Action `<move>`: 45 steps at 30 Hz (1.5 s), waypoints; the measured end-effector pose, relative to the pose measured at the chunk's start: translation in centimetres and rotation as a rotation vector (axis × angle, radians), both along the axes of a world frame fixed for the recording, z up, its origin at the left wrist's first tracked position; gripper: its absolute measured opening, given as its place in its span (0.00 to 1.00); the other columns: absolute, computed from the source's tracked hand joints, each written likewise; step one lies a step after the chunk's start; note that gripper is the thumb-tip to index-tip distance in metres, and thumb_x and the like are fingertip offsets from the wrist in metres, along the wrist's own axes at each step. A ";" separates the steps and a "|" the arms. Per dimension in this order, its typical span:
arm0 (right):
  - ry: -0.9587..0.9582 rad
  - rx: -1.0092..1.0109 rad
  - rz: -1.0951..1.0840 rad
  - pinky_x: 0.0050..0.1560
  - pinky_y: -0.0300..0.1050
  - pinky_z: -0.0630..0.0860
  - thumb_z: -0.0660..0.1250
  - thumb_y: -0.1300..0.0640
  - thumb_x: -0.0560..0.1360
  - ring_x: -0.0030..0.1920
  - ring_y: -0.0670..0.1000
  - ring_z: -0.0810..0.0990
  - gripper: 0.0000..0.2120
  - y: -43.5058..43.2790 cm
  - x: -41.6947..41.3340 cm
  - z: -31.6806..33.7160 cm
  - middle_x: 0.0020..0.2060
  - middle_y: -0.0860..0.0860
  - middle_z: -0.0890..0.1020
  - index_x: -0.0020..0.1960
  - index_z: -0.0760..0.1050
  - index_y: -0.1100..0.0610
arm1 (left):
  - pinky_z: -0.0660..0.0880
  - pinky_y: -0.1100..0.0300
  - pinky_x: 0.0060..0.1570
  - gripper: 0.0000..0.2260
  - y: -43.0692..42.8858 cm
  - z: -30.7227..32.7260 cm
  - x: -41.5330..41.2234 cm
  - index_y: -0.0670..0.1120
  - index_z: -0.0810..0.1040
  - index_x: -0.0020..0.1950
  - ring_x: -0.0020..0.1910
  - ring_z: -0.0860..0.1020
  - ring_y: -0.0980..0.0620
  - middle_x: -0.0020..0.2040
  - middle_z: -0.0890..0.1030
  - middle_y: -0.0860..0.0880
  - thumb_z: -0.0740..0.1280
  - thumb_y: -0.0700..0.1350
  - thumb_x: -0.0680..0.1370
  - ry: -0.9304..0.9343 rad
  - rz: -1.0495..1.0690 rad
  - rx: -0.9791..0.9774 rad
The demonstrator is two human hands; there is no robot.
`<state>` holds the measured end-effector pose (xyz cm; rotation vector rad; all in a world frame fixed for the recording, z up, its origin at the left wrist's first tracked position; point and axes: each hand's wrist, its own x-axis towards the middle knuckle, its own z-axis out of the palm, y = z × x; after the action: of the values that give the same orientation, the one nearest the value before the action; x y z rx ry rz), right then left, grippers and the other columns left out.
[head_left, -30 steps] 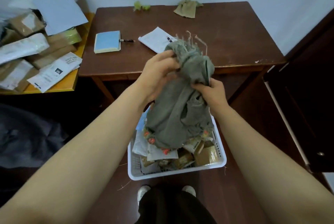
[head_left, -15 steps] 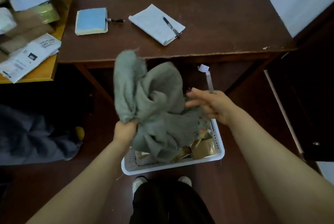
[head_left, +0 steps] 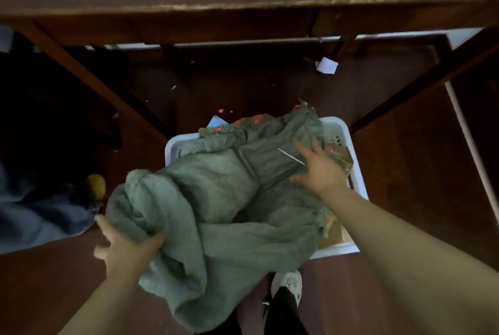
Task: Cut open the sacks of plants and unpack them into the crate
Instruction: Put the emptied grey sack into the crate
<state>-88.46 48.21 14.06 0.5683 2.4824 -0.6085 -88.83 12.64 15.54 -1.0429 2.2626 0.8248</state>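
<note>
A grey-green woven sack (head_left: pixel 221 194) with red-dotted trim lies crumpled over the white plastic crate (head_left: pixel 340 129) on the floor and covers most of it. My left hand (head_left: pixel 127 251) grips a bunched end of the sack, low at the left and outside the crate. My right hand (head_left: pixel 318 169) rests on the sack above the crate's right half with fingers spread. A thin pale tool (head_left: pixel 291 157) sticks out from between those fingers. Brown packets (head_left: pixel 340 157) show in the crate's right corner; the remaining contents are hidden.
The dark wooden table's front edge (head_left: pixel 243 5) runs across the top, its slanted legs (head_left: pixel 94 83) flanking the crate. A white paper scrap (head_left: pixel 326 65) lies on the floor behind. Dark blue cloth (head_left: pixel 40 215) and a yellow object (head_left: pixel 95 186) sit left. My white shoe (head_left: pixel 287 283) is below.
The sack has come down from in front of me onto the crate. My left hand moved to the low left with one end; my right hand now lies on the sack. The view tilted downward.
</note>
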 end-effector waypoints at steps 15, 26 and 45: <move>-0.104 0.297 0.261 0.55 0.58 0.74 0.76 0.44 0.65 0.64 0.65 0.71 0.54 1.0 -10.8 -12.6 0.73 0.62 0.52 0.76 0.41 0.40 | 0.54 0.27 0.66 0.63 14.0 -14.1 -9.7 0.64 0.24 0.69 0.71 0.26 0.41 0.70 0.21 0.52 0.74 0.70 0.57 0.035 -0.992 -0.048; -0.080 0.157 0.186 0.52 0.52 0.74 0.66 0.50 0.74 0.55 0.62 0.76 0.20 -0.4 -6.2 -12.4 0.60 0.59 0.68 0.65 0.69 0.46 | 0.48 0.26 0.66 0.48 15.2 -18.0 -7.5 0.65 0.47 0.75 0.76 0.44 0.43 0.77 0.48 0.50 0.66 0.74 0.62 -0.233 -1.339 -0.005; 0.331 -0.109 -1.050 0.67 0.48 0.66 0.69 0.34 0.61 0.70 0.45 0.67 0.44 -3.4 8.7 -6.6 0.73 0.43 0.64 0.74 0.58 0.38 | 0.62 0.42 0.69 0.49 12.5 -19.6 -6.5 0.59 0.68 0.69 0.71 0.66 0.47 0.70 0.70 0.51 0.52 0.84 0.55 -0.212 -0.956 0.172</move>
<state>-79.73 44.85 7.45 1.8715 2.2471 -1.2781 -95.34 25.18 -4.07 0.0849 2.0921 0.4382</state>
